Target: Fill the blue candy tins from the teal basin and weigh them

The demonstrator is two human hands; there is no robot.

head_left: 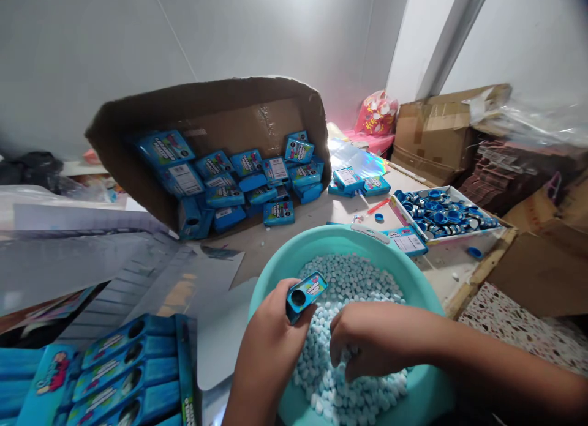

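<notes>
My left hand [271, 331] is wrapped round a small blue candy box [307, 291], held tilted above the basin with its round dark hole facing up. My right hand [365, 337] is low over the pale blue candies [353, 279], its fingers curled in with a few of them showing between. These small tablet-like candies fill the bottom of a turquoise plastic basin [275, 261]. The tips of my right fingers are partly hidden.
Behind the basin, a cardboard box [229, 123] lies on its side with several blue boxes inside. Right of it stands a tray of blue caps [441, 212]. More blue boxes with round holes [124, 365] are packed at lower left. Cartons [427, 135] stand at the right.
</notes>
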